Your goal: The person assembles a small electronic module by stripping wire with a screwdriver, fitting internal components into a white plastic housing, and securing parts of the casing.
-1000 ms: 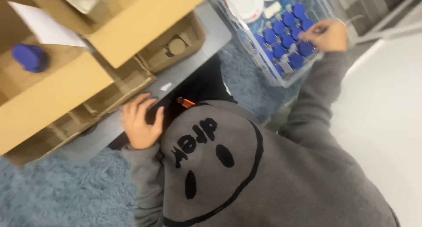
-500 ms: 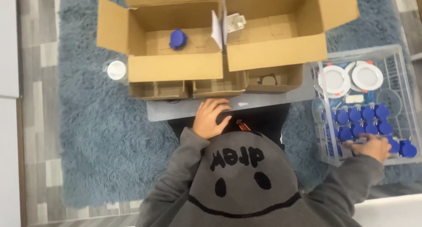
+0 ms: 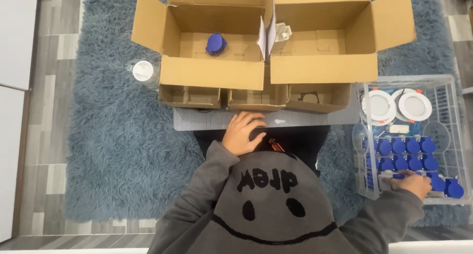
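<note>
**Right hand in the crate, left on the board**

The right hand reaches into the clear crate and curls over a blue cap among the rows; whether it grips is unclear. The left hand lies flat, fingers loosely spread, on the grey board before 2 open boxes.

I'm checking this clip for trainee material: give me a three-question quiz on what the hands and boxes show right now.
1. True or false: the right hand reaches into the clear crate among the blue caps.
2. What lies in the left cardboard box? A) one blue cap B) two white round discs C) an orange tool
3. Where does the left hand rest?

Key:
1. True.
2. A, the single blue cap.
3. On the edge of the grey board before the boxes.
</note>
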